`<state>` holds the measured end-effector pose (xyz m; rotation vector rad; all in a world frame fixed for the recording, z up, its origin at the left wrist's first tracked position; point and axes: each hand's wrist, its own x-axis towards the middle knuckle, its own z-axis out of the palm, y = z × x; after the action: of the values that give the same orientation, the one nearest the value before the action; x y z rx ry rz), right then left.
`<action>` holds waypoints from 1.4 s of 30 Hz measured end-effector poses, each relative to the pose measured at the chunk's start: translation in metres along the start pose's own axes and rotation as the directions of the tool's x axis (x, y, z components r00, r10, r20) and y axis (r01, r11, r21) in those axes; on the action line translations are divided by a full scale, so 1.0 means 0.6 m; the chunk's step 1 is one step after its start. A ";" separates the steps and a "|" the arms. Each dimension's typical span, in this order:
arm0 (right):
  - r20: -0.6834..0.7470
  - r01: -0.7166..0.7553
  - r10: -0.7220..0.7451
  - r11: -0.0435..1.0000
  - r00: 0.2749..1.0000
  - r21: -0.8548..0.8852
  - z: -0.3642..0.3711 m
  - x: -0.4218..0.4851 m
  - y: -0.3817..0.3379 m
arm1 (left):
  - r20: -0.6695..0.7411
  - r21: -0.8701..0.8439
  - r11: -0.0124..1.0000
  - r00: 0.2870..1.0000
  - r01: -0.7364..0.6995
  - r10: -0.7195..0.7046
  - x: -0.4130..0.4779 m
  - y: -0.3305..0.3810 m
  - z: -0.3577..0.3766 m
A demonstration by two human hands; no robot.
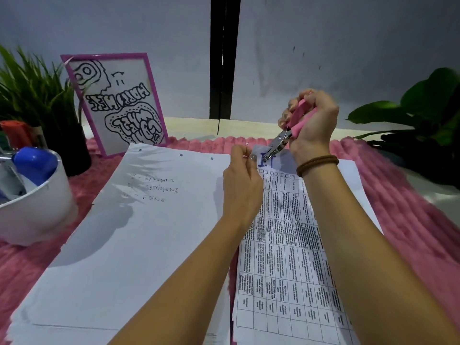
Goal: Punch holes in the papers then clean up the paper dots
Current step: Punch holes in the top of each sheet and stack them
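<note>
A home desk: pink fuzzy mat, framed doodle, potted plants.

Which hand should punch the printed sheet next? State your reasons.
Right. The right hand grips the pink hole punch, its metal head at the top edge of the printed sheet; the left hand pinches that edge.

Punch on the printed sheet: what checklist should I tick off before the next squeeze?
1. Right hand grips punch handles: ok.
2. Punch head at printed sheet top edge: ok.
3. Left hand pinches that edge: ok.
4. Sheet seated between the jaws: cannot tell.
5. Left hand apart from punch head: ok, but close.
6. Plain sheet already holed: ok, three holes.
</note>
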<state>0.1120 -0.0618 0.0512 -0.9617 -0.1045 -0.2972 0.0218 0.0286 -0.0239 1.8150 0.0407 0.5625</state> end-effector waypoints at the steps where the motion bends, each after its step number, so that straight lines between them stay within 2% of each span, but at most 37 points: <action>1: -0.006 0.002 -0.002 1.000 1.000 -0.001 0.001 -0.001 -0.001 | 0.002 0.000 1.000 1.000 -0.004 0.004 0.000 0.000 0.000; 10: -0.102 -0.008 0.010 1.000 0.995 0.021 -0.006 0.003 0.003 | 0.014 -0.013 1.000 1.000 -0.016 0.017 -0.003 0.000 0.002; 15: -0.072 -0.042 0.046 0.998 0.996 0.045 -0.014 0.001 0.007 | 0.009 -0.018 1.000 1.000 0.008 -0.008 0.000 -0.002 0.001; 18: -0.058 -0.119 0.123 0.990 0.991 0.074 -0.027 -0.005 0.009 | -0.010 -0.026 1.000 1.000 0.004 -0.004 0.002 -0.007 0.000; 23: -0.039 -0.180 0.191 0.965 0.981 0.191 -0.059 -0.015 0.001 | -0.011 0.005 0.999 0.999 -0.038 0.038 0.002 -0.011 0.005; 28: -0.083 -0.138 0.149 0.983 0.985 0.120 -0.089 0.000 -0.018 | 0.004 0.008 1.000 1.000 -0.008 0.008 0.005 -0.012 0.003; 33: -0.170 -0.102 0.125 0.985 0.978 0.140 -0.130 0.021 -0.039 | 0.011 -0.008 1.000 1.000 0.027 -0.027 0.005 -0.014 0.002; 42: -0.206 -0.046 0.071 0.991 0.976 0.126 -0.134 0.026 -0.039 | 0.031 -0.024 0.998 0.998 0.060 -0.059 0.003 -0.012 0.000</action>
<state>0.1166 -0.1437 0.0275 -0.8075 0.0984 -0.3326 0.0252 0.0313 -0.0296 1.7920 0.0669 0.4910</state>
